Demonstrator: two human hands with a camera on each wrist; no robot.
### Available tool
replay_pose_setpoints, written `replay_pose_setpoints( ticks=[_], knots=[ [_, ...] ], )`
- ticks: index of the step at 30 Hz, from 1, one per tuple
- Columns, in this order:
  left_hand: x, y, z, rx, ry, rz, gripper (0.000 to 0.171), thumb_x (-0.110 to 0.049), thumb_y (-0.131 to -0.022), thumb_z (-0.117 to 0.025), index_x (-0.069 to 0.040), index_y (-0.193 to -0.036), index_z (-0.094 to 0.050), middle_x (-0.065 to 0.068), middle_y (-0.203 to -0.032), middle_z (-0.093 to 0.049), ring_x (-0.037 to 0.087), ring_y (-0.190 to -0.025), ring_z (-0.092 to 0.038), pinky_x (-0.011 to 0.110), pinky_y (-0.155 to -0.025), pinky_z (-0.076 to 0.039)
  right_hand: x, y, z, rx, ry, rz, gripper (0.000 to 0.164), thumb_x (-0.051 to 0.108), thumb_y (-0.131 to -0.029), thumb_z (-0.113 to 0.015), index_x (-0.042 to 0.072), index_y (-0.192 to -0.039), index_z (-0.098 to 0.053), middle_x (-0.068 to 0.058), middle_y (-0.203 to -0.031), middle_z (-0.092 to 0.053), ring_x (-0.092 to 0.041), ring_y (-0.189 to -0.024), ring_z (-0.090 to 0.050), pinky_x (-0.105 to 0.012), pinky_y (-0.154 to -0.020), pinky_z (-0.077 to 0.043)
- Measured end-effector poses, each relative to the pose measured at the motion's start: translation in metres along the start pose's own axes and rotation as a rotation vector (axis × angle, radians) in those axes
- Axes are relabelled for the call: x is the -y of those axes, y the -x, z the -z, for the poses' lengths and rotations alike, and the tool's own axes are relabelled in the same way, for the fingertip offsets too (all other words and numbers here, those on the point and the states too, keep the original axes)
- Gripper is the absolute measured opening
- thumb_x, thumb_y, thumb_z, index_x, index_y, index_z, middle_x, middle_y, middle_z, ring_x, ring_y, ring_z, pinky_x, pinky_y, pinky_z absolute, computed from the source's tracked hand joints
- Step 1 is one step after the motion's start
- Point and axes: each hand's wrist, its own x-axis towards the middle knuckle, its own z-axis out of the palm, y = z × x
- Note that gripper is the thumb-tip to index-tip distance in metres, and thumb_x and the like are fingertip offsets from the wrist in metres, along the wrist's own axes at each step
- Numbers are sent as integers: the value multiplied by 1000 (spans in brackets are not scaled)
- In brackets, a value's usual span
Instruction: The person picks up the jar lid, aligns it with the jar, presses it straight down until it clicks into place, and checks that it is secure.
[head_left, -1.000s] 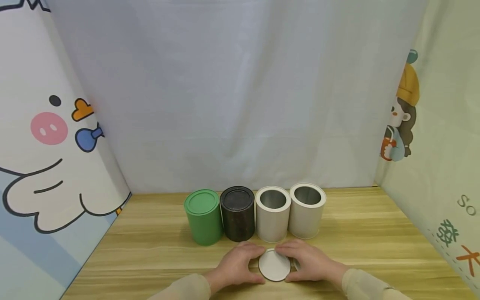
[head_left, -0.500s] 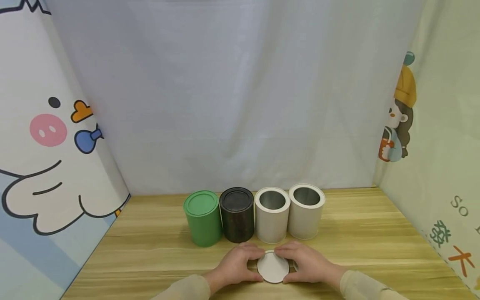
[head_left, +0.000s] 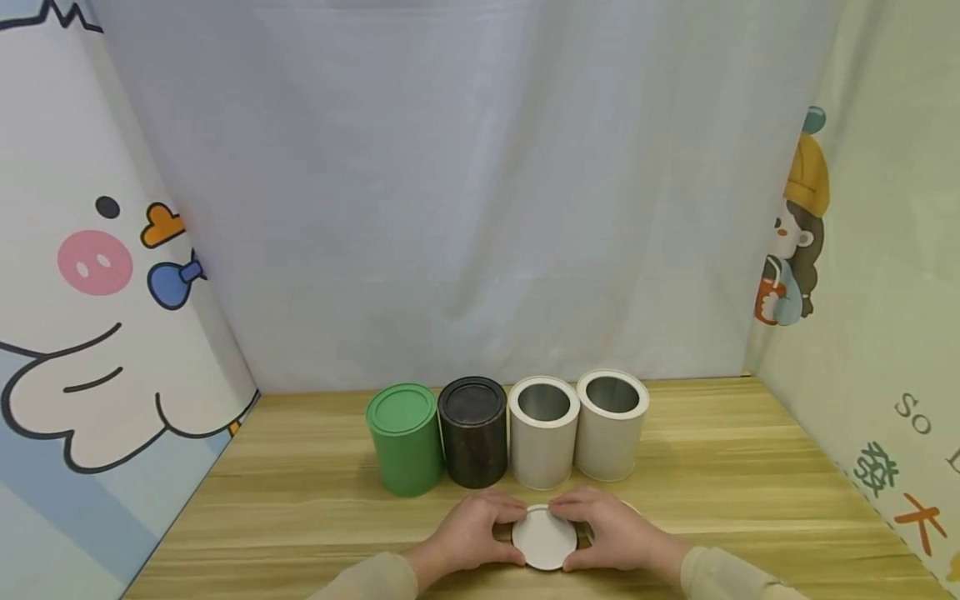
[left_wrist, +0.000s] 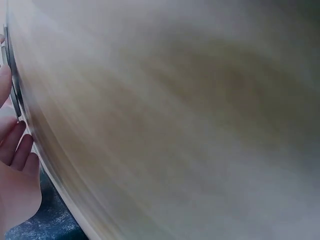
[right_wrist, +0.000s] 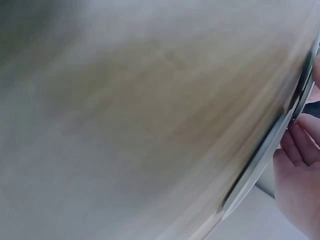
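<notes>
A round white lid [head_left: 544, 538] lies between both hands in the head view, in front of the row of cans. My left hand [head_left: 468, 532] grips its left edge, thumb at the near side and fingers at the far side. On the opposite edge, my right hand [head_left: 618, 535] holds it the same way. Under the right hand is a second lid, mostly hidden; the right wrist view shows this lid [right_wrist: 257, 167] flat on the table. Edge-on in the left wrist view, the held lid [left_wrist: 12, 80] appears beside the left fingers.
Behind the hands stand a green can [head_left: 407, 450] and a black can [head_left: 475, 442], both with lids on. To their right are two white cans, the nearer-centre white can [head_left: 543, 458] and the far-right white can [head_left: 611, 450], both uncovered. A curtain [head_left: 480, 208] hangs behind the wooden table [head_left: 300, 467].
The head view has shifted slightly. Both hands keep their hold on the lid, which stays nearly in place. A sliver of the second lid's rim now shows past the right hand.
</notes>
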Motion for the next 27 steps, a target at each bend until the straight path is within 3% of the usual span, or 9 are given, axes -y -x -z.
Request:
replay_pose_setpoints(
  ticks=[13, 24, 27],
  knots=[
    [-2, 2, 5, -54, 174, 20, 54, -27, -75, -89, -3, -120, -72, 5, -119, -69, 17, -114, -62, 28, -99, -48, 2, 2, 7, -50, -55, -3, 61, 35, -77, -85, -2, -122, -68, -9, -121, -66, -23, -110, -61, -35, -92, -52],
    [-1, -2, 19, -191, 249, -100, 52, -20, -73, -89, 2, -117, -72, 8, -117, -70, 22, -110, -64, 32, -97, -50, 10, 0, 21, -130, -84, -37, 62, 33, -75, -87, 0, -124, -68, -6, -124, -64, -23, -112, -58, -39, -93, -51],
    [-3, -3, 25, -220, 271, -101, 51, -20, -72, -90, 2, -116, -72, 8, -117, -71, 22, -110, -63, 32, -97, -50, 12, -2, 27, -155, -93, -41, 62, 34, -75, -87, 1, -124, -68, -6, -124, -65, -25, -112, -58, -41, -92, -51]
  ],
)
